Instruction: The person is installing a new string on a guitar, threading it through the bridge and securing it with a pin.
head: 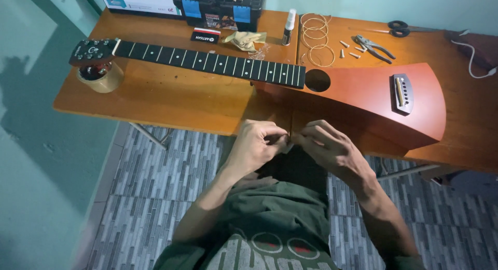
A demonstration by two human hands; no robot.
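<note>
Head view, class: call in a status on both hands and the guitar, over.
Left hand and right hand together at table edge, pinching something too small to identify. Stringless guitar flat on table, untouched. Nothing between hands and guitar.

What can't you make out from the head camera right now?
- Head view: whatever sits between the left hand and right hand is hidden by curled fingers; each grip is unclear.
- Toolbox: cut off by the top edge.
- Bridge pins beside the pliers: too small to count reliably.
</note>
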